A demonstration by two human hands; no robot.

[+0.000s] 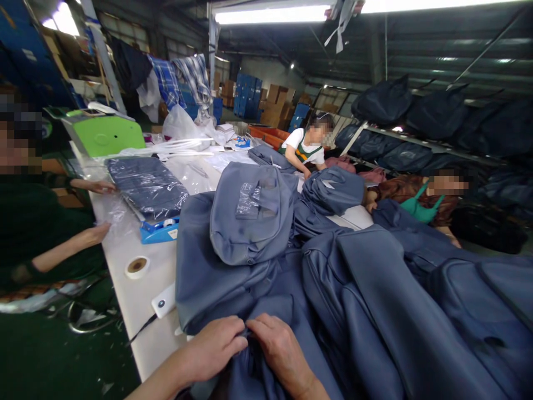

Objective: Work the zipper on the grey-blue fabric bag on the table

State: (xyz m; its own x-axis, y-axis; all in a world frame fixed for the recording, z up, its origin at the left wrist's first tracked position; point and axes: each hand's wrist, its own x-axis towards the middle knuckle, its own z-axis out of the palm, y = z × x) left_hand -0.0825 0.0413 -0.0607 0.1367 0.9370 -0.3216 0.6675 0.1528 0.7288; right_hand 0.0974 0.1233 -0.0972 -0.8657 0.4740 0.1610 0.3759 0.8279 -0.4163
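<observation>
A pile of grey-blue fabric bags [258,261] covers the white table [137,300] in front of me. At the bottom of the view my left hand [216,347] and my right hand [277,350] sit side by side, fingertips together, both pinching the near edge of the closest grey-blue bag [266,311]. On top of the pile lies a rounded grey-blue backpack [254,214] with a small clear plastic packet on its front.
A person at the left handles a bag wrapped in clear plastic [145,186]. A blue tape dispenser [160,230], a tape roll [137,266] and a white device with a cable [164,303] lie on the table. Two more people work at the far right. A green machine [104,133] stands behind.
</observation>
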